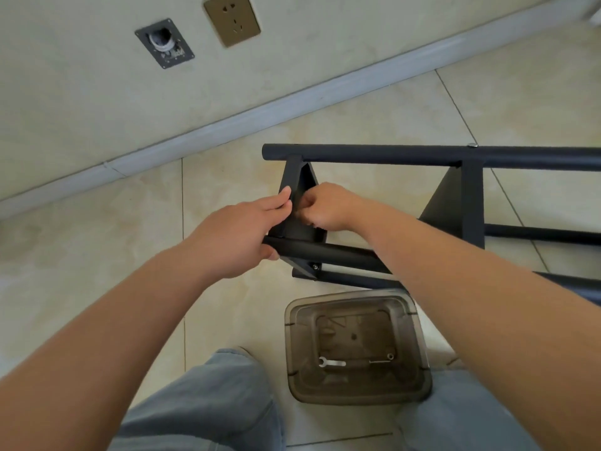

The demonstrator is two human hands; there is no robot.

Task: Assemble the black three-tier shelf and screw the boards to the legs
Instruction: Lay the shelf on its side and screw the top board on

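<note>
The black shelf lies on its side on the tiled floor. Its far leg runs left to right, and a near leg runs under my hands. The end board stands on edge between them; a second board is farther right. My left hand grips the near leg's end, with its fingers against the end board's edge. My right hand has its fingers curled at that board's inner face; what it pinches is hidden. A screw head shows under the near leg.
A smoky clear plastic bin sits on the floor between my knees, holding a small flat wrench and a hex key. The wall with a skirting board and sockets runs close behind the shelf. My jeans fill the bottom edge.
</note>
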